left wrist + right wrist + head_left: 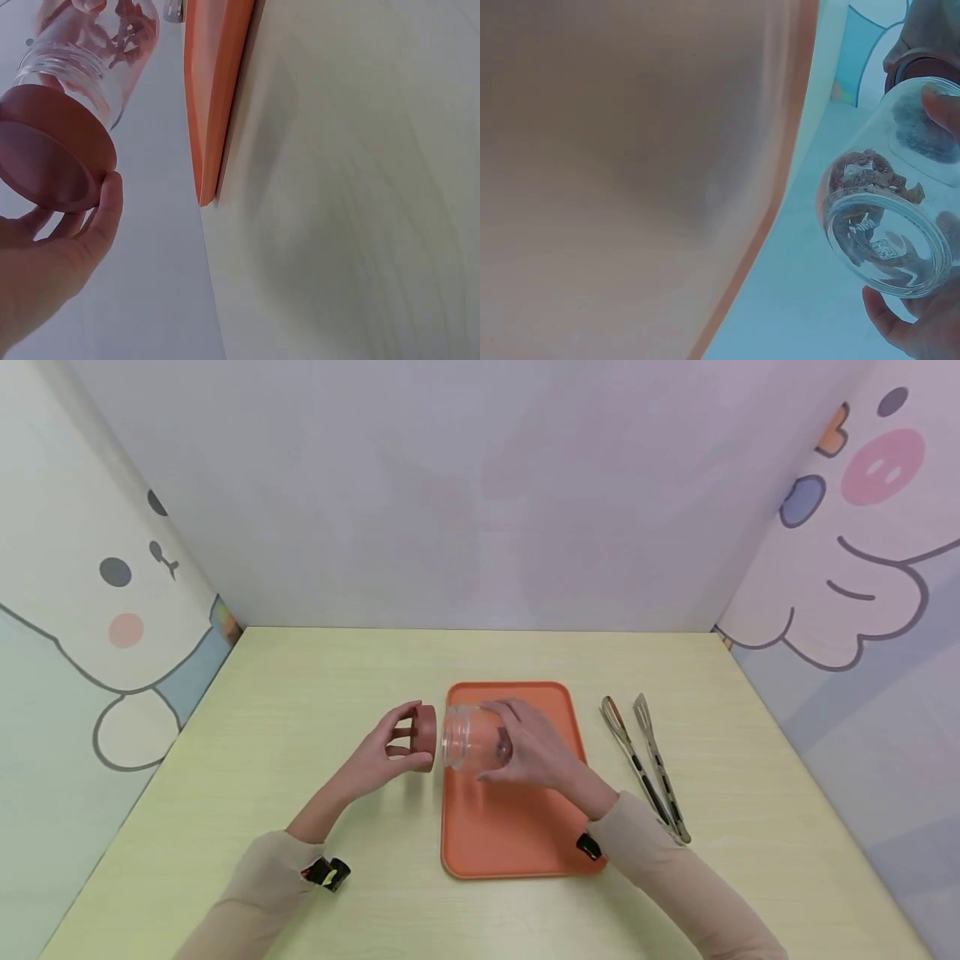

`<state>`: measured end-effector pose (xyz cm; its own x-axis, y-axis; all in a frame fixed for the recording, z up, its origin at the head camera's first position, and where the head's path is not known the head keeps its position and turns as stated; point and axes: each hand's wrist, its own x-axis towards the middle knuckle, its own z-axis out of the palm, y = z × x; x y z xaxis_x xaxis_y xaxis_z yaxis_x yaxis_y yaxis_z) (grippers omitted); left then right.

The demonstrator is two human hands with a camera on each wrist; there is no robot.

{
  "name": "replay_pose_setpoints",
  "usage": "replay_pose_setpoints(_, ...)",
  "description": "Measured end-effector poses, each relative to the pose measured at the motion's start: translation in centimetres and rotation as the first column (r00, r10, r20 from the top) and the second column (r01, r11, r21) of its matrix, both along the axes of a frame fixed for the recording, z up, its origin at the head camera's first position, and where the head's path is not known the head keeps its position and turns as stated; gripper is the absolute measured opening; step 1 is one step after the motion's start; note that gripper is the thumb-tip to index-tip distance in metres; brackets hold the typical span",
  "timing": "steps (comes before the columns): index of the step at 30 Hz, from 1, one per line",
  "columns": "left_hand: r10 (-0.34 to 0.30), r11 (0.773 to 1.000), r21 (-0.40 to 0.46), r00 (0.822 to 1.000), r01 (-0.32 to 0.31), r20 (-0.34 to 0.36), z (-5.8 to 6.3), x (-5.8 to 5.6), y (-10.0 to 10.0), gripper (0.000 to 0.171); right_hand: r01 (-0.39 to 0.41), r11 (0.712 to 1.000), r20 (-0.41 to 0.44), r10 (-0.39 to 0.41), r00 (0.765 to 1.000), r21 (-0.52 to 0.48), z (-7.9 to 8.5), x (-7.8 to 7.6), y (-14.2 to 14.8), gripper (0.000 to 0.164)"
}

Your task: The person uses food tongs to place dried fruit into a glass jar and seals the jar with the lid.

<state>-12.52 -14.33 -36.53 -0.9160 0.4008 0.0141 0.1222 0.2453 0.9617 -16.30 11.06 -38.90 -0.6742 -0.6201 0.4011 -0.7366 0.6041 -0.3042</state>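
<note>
A clear jar point(480, 739) lies sideways in the air above the orange tray, its threaded mouth facing left. My right hand point(536, 747) grips it around the body near its base. Several dark brown pieces point(866, 171) sit inside near the bottom, in the right wrist view; what they are I cannot tell. My left hand point(378, 760) holds a reddish-brown round lid point(424, 739) by its rim, fingers spread around it. The lid faces the jar's mouth, with a narrow gap between them in the head view. In the left wrist view the lid point(60, 142) partly covers the mouth.
Beneath the jar, the orange tray point(517, 847) lies on the pale wooden table point(337, 668). Metal tongs point(662, 772) with dark bands on the arms lie right of the tray, beside my right forearm. Walls with cartoon prints stand on both sides.
</note>
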Motion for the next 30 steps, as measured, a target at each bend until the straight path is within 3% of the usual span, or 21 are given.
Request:
replay_pose_setpoints(6,-0.040,0.997,0.065,0.998,0.037,0.044,-0.3,-0.2,0.7,0.071,0.001,1.000,-0.010,0.000,1.000,0.016,0.1,0.3,0.1,0.092)
replay_pose_setpoints(22,-0.067,0.997,0.043,0.996,0.064,0.062,-0.2,-0.1,1.2,0.070,0.015,0.998,-0.003,-0.015,1.000,0.060,0.4,0.4,-0.3,0.090)
replay_pose_setpoints(30,-0.078,0.996,0.036,0.997,0.077,0.028,-0.1,0.0,1.4,0.070,0.016,0.995,-0.001,-0.016,1.000,0.102,0.5,0.4,-0.7,0.087)
